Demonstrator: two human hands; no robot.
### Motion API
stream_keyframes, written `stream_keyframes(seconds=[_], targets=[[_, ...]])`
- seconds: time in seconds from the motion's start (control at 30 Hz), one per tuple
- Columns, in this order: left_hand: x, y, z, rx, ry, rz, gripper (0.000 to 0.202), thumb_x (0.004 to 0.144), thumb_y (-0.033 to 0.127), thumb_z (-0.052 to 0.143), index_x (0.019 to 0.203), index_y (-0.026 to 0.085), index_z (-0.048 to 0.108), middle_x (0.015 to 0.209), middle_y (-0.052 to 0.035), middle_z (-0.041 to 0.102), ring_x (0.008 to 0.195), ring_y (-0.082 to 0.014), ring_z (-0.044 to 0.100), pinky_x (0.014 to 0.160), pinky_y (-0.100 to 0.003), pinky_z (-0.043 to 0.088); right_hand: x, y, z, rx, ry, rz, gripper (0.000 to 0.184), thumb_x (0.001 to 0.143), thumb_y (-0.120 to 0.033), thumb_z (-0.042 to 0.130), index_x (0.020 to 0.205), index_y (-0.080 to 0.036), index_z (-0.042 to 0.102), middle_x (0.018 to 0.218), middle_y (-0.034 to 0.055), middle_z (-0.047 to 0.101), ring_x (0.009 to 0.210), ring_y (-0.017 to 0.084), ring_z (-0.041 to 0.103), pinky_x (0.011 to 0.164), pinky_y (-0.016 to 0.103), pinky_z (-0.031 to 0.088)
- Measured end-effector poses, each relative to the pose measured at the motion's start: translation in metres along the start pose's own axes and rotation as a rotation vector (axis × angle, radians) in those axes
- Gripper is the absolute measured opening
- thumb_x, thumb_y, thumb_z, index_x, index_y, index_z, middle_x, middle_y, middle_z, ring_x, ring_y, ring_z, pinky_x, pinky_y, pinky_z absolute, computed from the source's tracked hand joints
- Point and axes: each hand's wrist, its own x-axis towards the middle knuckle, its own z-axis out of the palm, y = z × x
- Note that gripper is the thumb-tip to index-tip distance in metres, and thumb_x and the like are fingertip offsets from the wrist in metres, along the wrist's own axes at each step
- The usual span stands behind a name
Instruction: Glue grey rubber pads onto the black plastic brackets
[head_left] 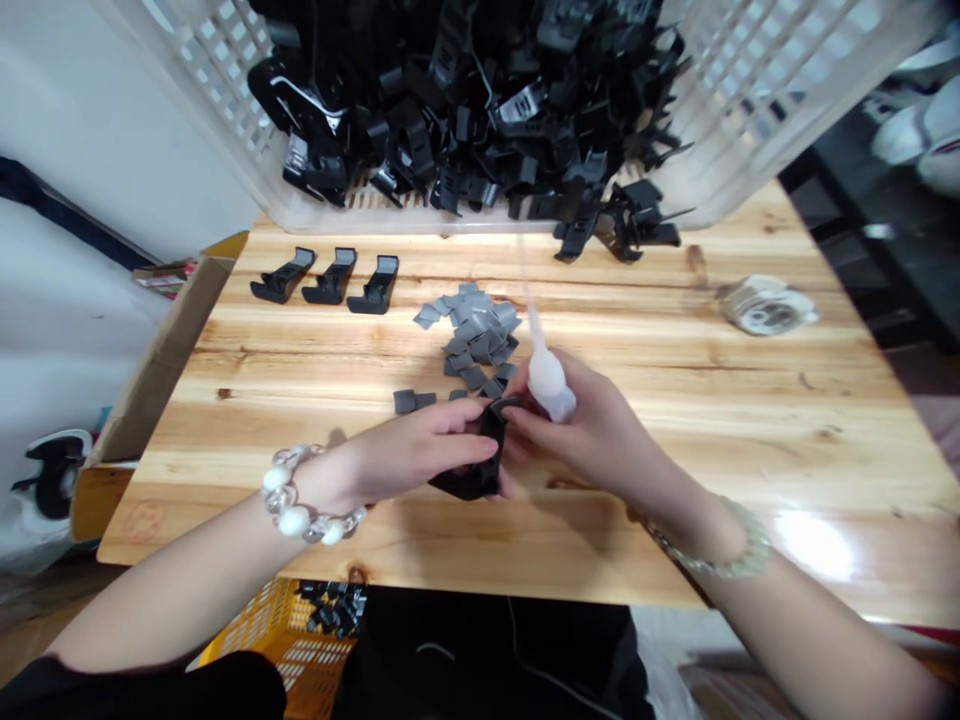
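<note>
Black plastic clip (480, 465) is sitting in the closed grip of the left hand (405, 450) above the wooden table (675, 450). The right hand (600, 420) is gripping a white squeeze bottle (549, 385) just beside it. Grey pads (472, 335) are lying nearby, a white plastic crate (750, 120) is standing at the far edge, and a cardboard box (161, 350) is standing along the left edge.

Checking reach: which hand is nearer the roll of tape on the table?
The right hand is nearer, left of and below the roll of tape in view. The left hand is farther, beyond the right hand from the roll.
</note>
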Motion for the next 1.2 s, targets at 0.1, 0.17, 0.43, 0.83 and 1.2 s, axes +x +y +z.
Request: stream_keyframes(seconds=[0.1, 0.17, 0.43, 0.83, 1.2], targets=[[0.0, 0.004, 0.005, -0.03, 0.104, 0.042, 0.009, 0.089, 0.02, 0.057, 0.091, 0.015, 0.063, 0.074, -0.0036, 0.067, 0.069, -0.0134, 0.063, 0.067, -0.026, 0.049, 0.001, -0.003, 0.003, 0.173, 0.065, 0.049, 0.017, 0.076, -0.021, 0.072, 0.084, -0.023, 0.056, 0.082, 0.0002, 0.063, 0.069, 0.015, 0.057, 0.062, 0.03, 0.046], [0.001, 0.007, 0.009, -0.061, 0.193, 0.104, 0.007, 0.087, 0.022, 0.059, 0.09, 0.015, 0.059, 0.074, -0.0017, 0.063, 0.065, -0.0114, 0.059, 0.063, -0.024, 0.048, 0.003, -0.004, 0.004, 0.202, 0.094, 0.042, 0.018, 0.074, -0.017, 0.072, 0.081, -0.022, 0.056, 0.083, -0.0002, 0.063, 0.071, 0.014, 0.058, 0.064, 0.03, 0.047], [0.008, 0.0, 0.011, 0.017, 0.246, 0.248, 0.024, 0.087, 0.034, 0.066, 0.098, 0.017, 0.054, 0.073, 0.0012, 0.059, 0.065, -0.011, 0.057, 0.062, -0.024, 0.05, -0.001, -0.004, 0.012, 0.163, 0.046, 0.016, 0.016, 0.076, -0.01, 0.065, 0.084, -0.022, 0.058, 0.083, -0.001, 0.066, 0.07, 0.014, 0.064, 0.068, 0.03, 0.05], [0.003, -0.004, 0.01, 0.273, 0.386, 0.239, 0.044, 0.083, 0.033, 0.071, 0.12, 0.021, 0.051, 0.088, -0.0013, 0.065, 0.073, -0.0137, 0.063, 0.072, -0.029, 0.052, -0.003, -0.002, 0.012, 0.142, 0.023, 0.019, 0.015, 0.075, -0.011, 0.065, 0.084, -0.022, 0.06, 0.087, 0.0005, 0.066, 0.08, 0.016, 0.063, 0.073, 0.031, 0.05], [-0.003, -0.002, 0.013, 0.596, 0.521, 0.44, 0.034, 0.086, 0.029, 0.067, 0.117, 0.022, 0.056, 0.118, -0.0071, 0.065, 0.106, -0.0227, 0.063, 0.093, -0.035, 0.048, 0.004, 0.002, 0.011, 0.267, 0.06, 0.04, 0.017, 0.074, -0.015, 0.07, 0.083, -0.022, 0.057, 0.092, 0.0005, 0.066, 0.085, 0.016, 0.062, 0.079, 0.032, 0.051]])
